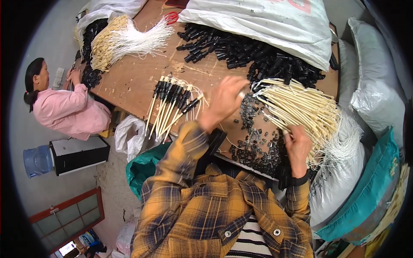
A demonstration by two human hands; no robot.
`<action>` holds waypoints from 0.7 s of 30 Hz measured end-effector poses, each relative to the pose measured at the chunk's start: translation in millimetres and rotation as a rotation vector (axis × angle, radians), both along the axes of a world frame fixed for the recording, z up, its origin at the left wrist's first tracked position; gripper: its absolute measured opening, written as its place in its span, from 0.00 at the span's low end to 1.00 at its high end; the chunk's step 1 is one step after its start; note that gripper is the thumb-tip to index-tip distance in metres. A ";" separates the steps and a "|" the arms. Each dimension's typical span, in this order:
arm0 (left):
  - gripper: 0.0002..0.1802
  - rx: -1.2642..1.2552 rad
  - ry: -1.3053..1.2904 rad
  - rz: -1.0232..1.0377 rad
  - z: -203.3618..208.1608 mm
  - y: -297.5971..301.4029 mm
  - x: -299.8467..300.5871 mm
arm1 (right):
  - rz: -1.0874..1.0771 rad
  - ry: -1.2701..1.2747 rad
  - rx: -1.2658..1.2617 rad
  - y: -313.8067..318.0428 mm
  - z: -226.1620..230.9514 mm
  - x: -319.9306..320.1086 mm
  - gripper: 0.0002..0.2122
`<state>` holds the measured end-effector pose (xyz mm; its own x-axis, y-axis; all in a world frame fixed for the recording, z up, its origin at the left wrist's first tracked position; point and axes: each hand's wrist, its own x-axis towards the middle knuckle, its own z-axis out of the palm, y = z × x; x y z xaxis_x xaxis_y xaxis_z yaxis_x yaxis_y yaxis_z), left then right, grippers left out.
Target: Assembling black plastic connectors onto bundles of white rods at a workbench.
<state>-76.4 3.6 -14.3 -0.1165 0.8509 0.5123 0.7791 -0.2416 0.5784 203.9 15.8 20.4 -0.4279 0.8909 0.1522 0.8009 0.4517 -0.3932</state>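
My left hand [224, 99] is over the middle of the table, its fingers curled and blurred by motion near the tips of a pile of cream tubes. I cannot tell what, if anything, it holds. To the right, my right hand [297, 145] is closed, thumb and forefinger pinching a thin cream tube [274, 121] that slants toward the left hand. Beside it lies the big bundle of cream tubes [303, 107] with white cords [340, 146] trailing off. Small dark plastic pieces [258, 148] are scattered between my hands.
Black plastic connectors [249, 47] spill from a white sack [262, 21] at the back. Tubes fitted with black ends [170, 101] lie left of my hand. White-corded tubes [116, 38] and red-handled scissors [171, 18] lie farther off. A person in pink [69, 103] works at left; sacks [374, 64] crowd the right.
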 end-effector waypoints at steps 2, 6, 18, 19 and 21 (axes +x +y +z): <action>0.17 -0.109 0.024 0.026 -5.7 32.9 0.6 | -0.069 -0.047 0.148 3.8 4.2 8.0 0.06; 0.14 -0.323 0.061 0.113 -11.6 53.7 0.0 | -0.060 -0.210 -0.059 3.3 -10.4 27.4 0.09; 0.18 -0.611 -0.451 0.074 10.2 -46.4 -1.3 | 0.292 0.087 0.118 1.0 8.8 -20.1 0.06; 0.16 -0.574 -0.582 0.019 7.2 -48.9 0.5 | 0.296 0.143 0.046 -2.8 3.5 -21.7 0.07; 0.16 -0.487 -0.467 -0.033 9.5 -52.1 5.3 | 0.335 0.221 -0.028 -7.7 2.2 -26.3 0.10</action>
<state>-71.0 -48.5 -4.8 -0.2028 0.9788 -0.0282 0.4171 0.1124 0.9019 177.5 8.1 22.7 -0.6551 0.7127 0.2509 0.5056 0.6603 -0.5553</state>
